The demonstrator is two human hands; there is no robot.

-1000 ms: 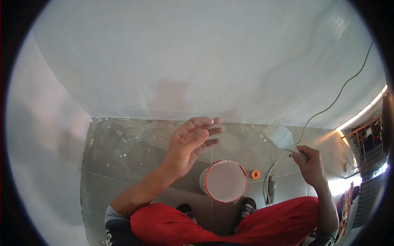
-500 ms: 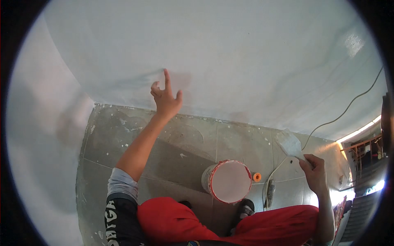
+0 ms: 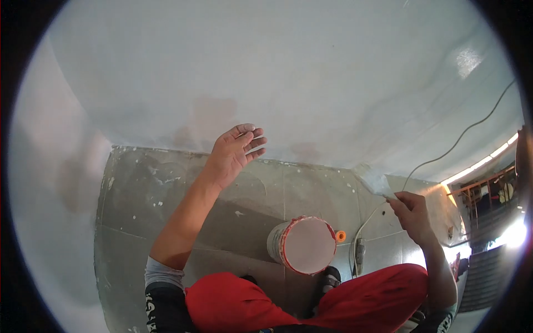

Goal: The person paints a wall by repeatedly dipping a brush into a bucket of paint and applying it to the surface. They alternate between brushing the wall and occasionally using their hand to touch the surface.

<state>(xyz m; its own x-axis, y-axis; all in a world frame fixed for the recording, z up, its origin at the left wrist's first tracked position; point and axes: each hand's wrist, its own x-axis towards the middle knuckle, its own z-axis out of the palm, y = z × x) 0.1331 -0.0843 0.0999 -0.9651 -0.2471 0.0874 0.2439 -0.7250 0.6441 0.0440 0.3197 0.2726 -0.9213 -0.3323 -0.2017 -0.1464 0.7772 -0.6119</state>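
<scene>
Left hand (image 3: 232,154) unclenched at bucket's (image 3: 275,244) eleven o'clock, right hand (image 3: 410,212) gripping brush (image 3: 374,180) at two, wide floor (image 3: 311,191) between, wall edge (image 3: 308,162) at twelve

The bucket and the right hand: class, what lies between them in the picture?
The head view shows an orange ring beside the bucket, then a stretch of cable on the floor, before the right hand.
</scene>
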